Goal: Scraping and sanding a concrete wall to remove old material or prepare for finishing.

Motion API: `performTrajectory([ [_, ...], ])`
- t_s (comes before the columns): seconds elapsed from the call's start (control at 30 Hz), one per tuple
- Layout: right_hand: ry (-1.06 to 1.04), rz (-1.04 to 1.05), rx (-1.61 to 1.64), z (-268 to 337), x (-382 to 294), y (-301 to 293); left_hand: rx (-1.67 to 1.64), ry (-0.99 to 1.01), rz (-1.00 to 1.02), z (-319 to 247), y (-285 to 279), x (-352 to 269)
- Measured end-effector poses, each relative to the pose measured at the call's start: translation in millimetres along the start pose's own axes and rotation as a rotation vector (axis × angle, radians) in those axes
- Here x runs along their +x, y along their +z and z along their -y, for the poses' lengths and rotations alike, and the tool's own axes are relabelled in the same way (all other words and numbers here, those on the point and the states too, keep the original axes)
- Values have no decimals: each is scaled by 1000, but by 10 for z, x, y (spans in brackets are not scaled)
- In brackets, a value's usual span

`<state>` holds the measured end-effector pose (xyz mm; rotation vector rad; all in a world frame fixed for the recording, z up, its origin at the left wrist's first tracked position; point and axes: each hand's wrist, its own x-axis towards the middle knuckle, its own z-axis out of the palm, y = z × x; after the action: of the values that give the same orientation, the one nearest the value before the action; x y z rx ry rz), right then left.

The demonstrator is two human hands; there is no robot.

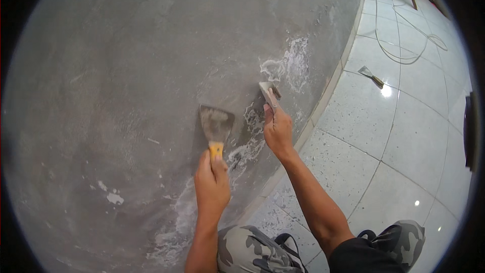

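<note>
My left hand (213,182) grips the yellow handle of a wide putty knife (217,123), its dusty blade up against or just over the grey wall (125,83). Up and to the right, my right hand (278,127) holds a flat, light-coloured scraping tool (268,93) at the wall; its exact kind is partly hidden by my fingers. Rough whitish patches with flaking paint (295,62) lie above my right hand, and more flaked, dark-pitted surface (242,157) runs between and below my hands.
A second putty knife (371,77) lies on the white tiled floor (413,136), where chips are scattered along the skirting (322,106). A thin pale cable (401,60) loops on the tiles at the upper right. My knees in camouflage trousers (254,248) are at the bottom.
</note>
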<state>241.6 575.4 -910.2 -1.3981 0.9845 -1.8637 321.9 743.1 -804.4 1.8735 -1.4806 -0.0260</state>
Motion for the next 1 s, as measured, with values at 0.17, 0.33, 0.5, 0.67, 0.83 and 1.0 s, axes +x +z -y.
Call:
performTrajectory([
  [0.17,204,-17,23,193,52,-166,1,49,-19,-404,250,566],
  [0.33,305,-170,140,253,78,-404,-10,23,-38,-319,308,381],
  [0.5,370,-164,129,190,156,-629,22,177,-111,-355,432,664],
  [0.67,329,-282,257,245,208,-657,6,20,-112,-307,364,334],
  [0.83,419,-169,184,407,275,-852,-38,-15,-57,-478,333,515],
  [1.0,373,-295,205,407,284,-896,-110,-177,-121,-467,361,302],
])
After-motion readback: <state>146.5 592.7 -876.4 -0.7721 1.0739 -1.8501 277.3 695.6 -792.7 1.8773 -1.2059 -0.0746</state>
